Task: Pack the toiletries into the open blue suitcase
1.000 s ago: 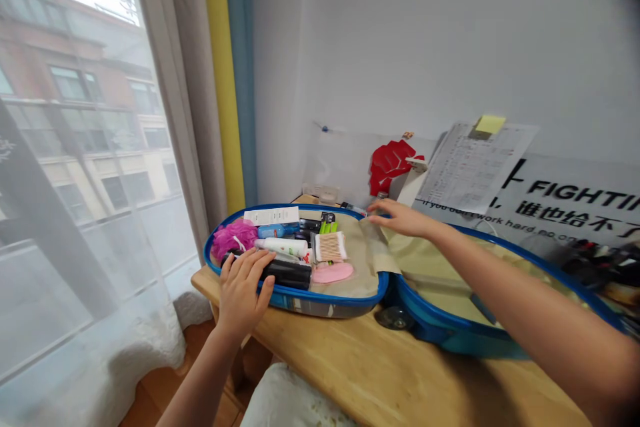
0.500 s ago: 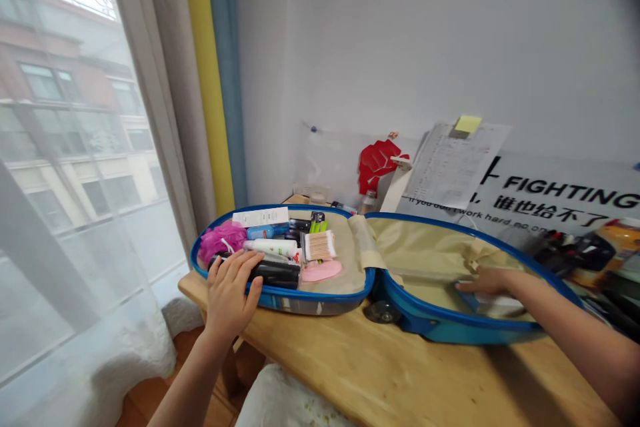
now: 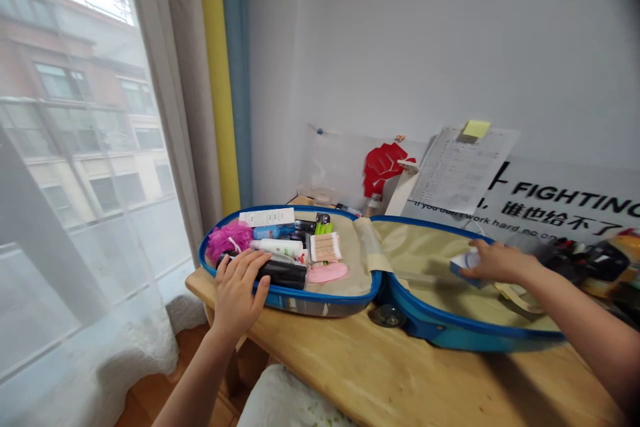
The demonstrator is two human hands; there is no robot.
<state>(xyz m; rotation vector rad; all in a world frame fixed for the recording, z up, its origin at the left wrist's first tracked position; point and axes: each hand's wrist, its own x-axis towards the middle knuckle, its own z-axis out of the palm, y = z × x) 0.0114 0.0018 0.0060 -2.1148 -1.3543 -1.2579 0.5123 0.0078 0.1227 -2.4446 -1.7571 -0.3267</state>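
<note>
An open blue suitcase (image 3: pixel 320 311) lies with its two halves side by side. My left hand (image 3: pixel 241 283) rests over the near rim of the left half, fingers spread and lying on a black cylindrical item (image 3: pixel 283 274). Around it are a purple bath puff (image 3: pixel 230 239), a white tube (image 3: pixel 280 248), a blue bottle (image 3: pixel 267 232), a pack of cotton swabs (image 3: pixel 325 247), a pink oval item (image 3: pixel 327 272) and a white box (image 3: pixel 267 217). Over the right half, my right hand (image 3: pixel 495 261) is closed on a small blue-and-white box (image 3: pixel 466 264).
The suitcase stands on a wooden table (image 3: pixel 360 363), with a dark wheel (image 3: pixel 387 315) near the hinge. Behind are clipped papers (image 3: pixel 457 170) and a lettered poster (image 3: pixel 565 197). Dark clutter (image 3: pixel 570 260) sits at the right. Curtains (image 3: pixel 187 80) hang at the left.
My right hand has lifted the blue-and-white box up from the floor of the right half. My left hand stays on the black item. The view has shifted slightly.
</note>
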